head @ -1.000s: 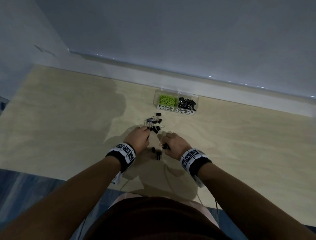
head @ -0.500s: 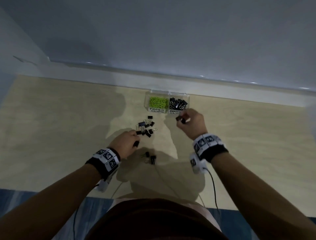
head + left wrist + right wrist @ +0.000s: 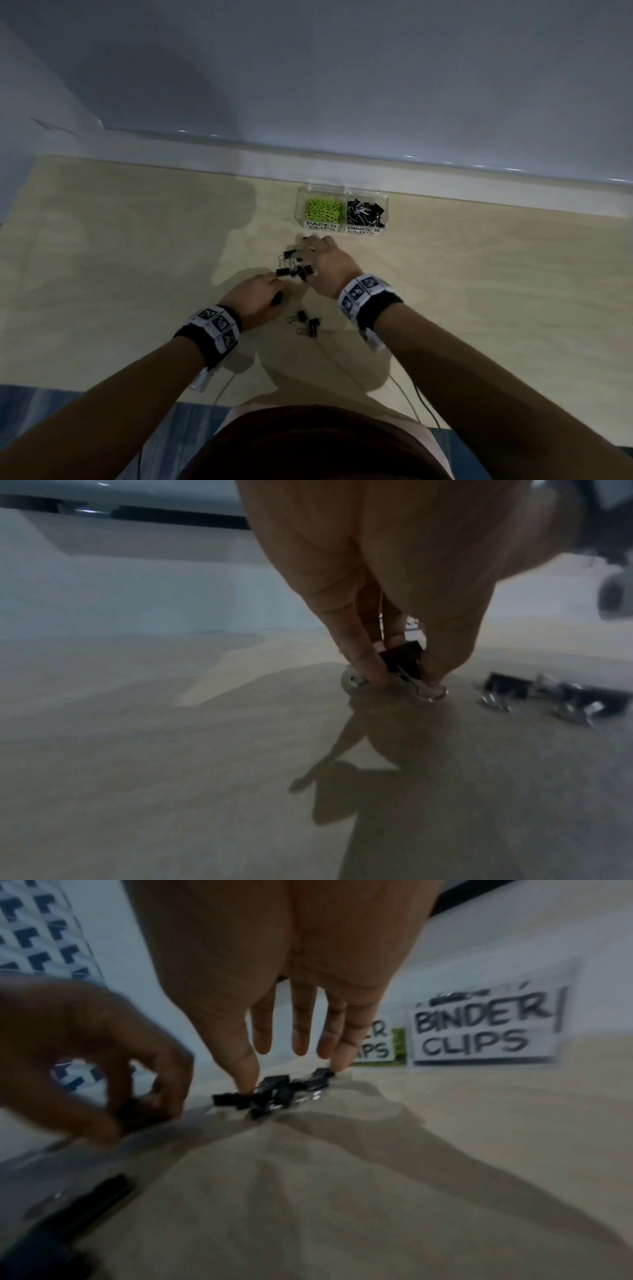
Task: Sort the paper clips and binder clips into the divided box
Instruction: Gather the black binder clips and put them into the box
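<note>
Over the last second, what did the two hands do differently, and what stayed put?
The right hand carried a clip from near the body up to the box, then came back empty; its straight fingers now touch the pile. The left hand barely moved and pinches one binder clip. The box and the two clips near the body stayed put.

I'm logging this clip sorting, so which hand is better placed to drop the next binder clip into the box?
Probably the left hand: it already pinches a binder clip. The right hand is nearer the box but only touches the pile.
</note>
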`<state>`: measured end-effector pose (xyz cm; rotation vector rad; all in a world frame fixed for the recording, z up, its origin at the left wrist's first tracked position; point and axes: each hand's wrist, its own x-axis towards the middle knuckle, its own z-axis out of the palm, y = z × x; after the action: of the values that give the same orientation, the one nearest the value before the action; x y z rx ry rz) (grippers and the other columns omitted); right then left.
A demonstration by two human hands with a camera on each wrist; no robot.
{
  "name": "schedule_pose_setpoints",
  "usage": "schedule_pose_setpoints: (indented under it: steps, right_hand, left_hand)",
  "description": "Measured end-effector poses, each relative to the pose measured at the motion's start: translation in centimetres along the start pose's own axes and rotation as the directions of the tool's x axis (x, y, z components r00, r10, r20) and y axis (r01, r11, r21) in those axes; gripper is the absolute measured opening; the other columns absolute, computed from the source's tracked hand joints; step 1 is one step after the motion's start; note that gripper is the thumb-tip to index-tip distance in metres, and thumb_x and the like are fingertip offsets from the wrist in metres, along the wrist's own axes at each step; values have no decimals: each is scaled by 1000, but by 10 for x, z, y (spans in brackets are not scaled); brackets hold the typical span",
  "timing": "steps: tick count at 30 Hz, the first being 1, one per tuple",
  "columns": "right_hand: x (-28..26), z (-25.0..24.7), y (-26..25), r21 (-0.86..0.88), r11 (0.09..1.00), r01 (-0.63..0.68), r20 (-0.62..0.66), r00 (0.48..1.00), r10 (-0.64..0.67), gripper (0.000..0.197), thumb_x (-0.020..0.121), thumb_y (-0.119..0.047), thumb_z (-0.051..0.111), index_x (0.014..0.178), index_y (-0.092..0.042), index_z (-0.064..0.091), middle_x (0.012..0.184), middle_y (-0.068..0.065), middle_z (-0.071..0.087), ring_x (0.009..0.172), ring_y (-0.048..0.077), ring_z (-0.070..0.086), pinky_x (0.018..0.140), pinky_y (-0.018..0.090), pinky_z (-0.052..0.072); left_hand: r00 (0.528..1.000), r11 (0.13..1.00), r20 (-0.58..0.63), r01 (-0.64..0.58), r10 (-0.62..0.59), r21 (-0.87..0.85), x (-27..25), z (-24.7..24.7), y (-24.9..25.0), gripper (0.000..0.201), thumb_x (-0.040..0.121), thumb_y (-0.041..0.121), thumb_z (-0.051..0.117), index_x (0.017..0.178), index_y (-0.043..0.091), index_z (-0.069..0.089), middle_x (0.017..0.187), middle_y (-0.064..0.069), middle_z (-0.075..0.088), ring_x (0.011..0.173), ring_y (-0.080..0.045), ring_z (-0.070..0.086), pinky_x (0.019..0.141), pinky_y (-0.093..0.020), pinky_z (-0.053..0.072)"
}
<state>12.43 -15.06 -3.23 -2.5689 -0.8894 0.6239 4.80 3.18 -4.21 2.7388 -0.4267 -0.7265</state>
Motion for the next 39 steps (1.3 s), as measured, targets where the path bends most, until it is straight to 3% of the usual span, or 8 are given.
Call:
schedule_pose_setpoints:
  steps: [4,8,13,17,23,28,34,39]
  right_hand:
    - [14,18,-4,-127,992,10,115,993,5,69,83,-50,56,143,-40,22,157,-5,7,141,34,7,108,57,22]
    - [17,27,5,-208,977,33,207,978,11,65,87,-50,53,142,-43,21,158,-5,0,144,33,-5,113,58,10]
    - [-24,35,22,-126,985,118,69,992,-110,47,91,-30,54,137,-26,43,153,7,25,141,32,18,107,49,33]
    - [-61,52,43,-131,982,133,-103,984,-147,36,84,-20,65,119,-20,60,138,11,49,126,36,45,76,46,56]
    - [-80,56,54,-94,992,85,-182,978,-101,40,80,-11,68,118,-17,59,134,14,50,113,38,51,64,45,58]
    - [-87,44,49,25,997,70,-270,961,-61,36,80,-13,66,114,-17,56,123,21,51,101,41,56,61,46,58]
    - [-94,30,51,148,989,19,-386,922,40,23,80,-20,62,103,-15,62,121,16,50,99,32,59,66,37,58]
    - [-78,12,56,110,986,-123,-280,948,149,34,76,-10,66,110,-11,63,125,18,50,102,37,55,74,47,56]
  left_hand:
    - [992,983,-118,28,-51,-183,2,-31,-13,15,80,24,67,87,12,61,89,-5,56,78,-22,56,71,-31,46]
    - [953,961,-296,-28,-57,-274,17,-76,-6,17,75,20,73,85,11,63,82,-2,59,68,-18,57,64,-31,49]
    - [943,964,-326,-144,66,-222,75,-107,29,20,79,22,68,94,11,63,90,0,59,77,-16,56,75,-32,52]
    - [948,980,-289,-170,132,-108,125,-111,72,22,85,23,60,103,10,62,102,-5,59,86,-17,55,80,-28,47]
    - [967,986,-201,-165,158,-19,157,-107,94,30,85,19,60,113,8,60,112,-8,55,98,-25,57,86,-36,49]
    - [919,971,-342,-230,195,-64,112,-91,64,21,88,23,59,107,14,60,115,-3,55,104,-19,52,91,-36,48]
    - [992,993,-54,-115,115,3,58,-39,1,37,82,21,65,119,16,60,124,-1,52,111,-22,45,96,-35,41]
    - [993,996,-88,-83,81,-17,49,-20,2,17,87,17,58,102,11,64,106,-5,57,99,-23,51,84,-27,36]
